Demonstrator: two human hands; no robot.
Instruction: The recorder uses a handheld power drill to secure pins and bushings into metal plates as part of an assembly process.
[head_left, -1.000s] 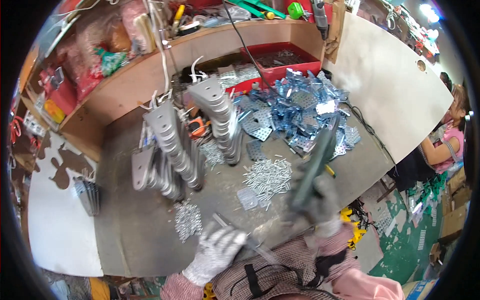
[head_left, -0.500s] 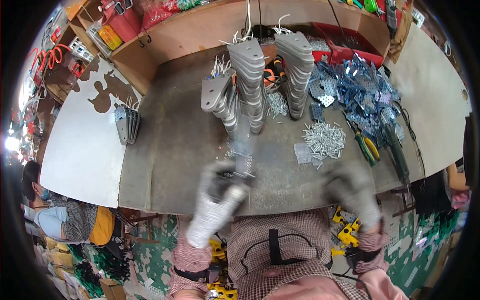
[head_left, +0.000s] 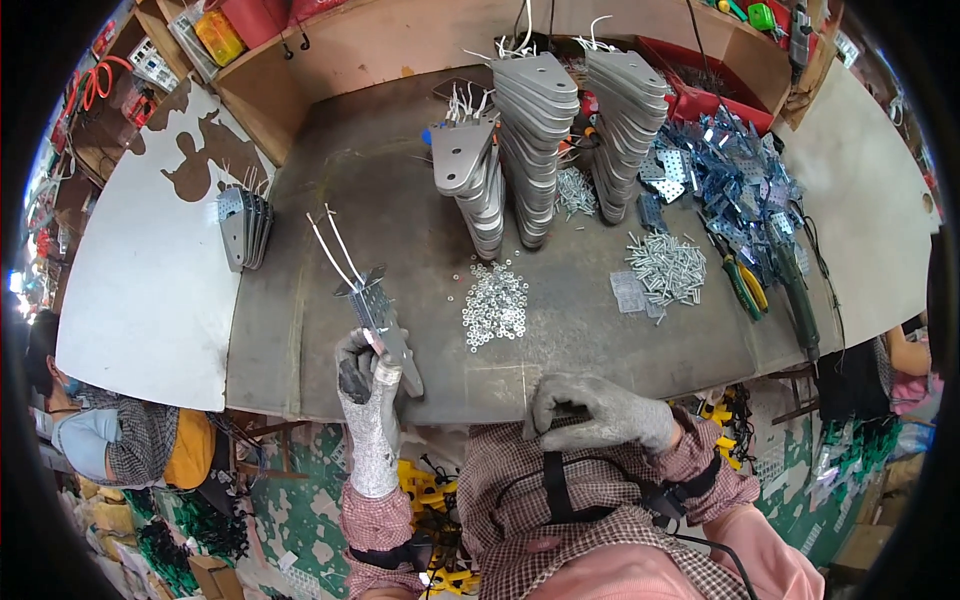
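Observation:
My left hand (head_left: pixel 366 378), in a grey glove, grips a grey metal bracket (head_left: pixel 382 325) near the table's front edge. The bracket stands tilted, with a perforated face and two white wires rising from its top. My right hand (head_left: pixel 605 412), also gloved, hovers at the front edge before the apron. Its fingers curl toward the thumb; whatever they may pinch is too small to make out. Beyond the hands lies a scatter of small metal nuts (head_left: pixel 495 305). To its right is a heap of screws (head_left: pixel 668 268) beside a small clear plastic piece (head_left: pixel 628 291).
Tall stacks of grey metal plates (head_left: pixel 535 150) stand at the back. Blue perforated metal parts (head_left: pixel 735 175) are heaped at right, near pliers (head_left: pixel 742 285) and a dark green power tool (head_left: pixel 793 295). More wired brackets (head_left: pixel 243 228) sit at left. A person (head_left: pixel 130 440) sits beyond.
My left hand has moved left with the bracket, off the nuts. My right hand has come leftward from the right side to the middle of the front edge. The view has shifted slightly.

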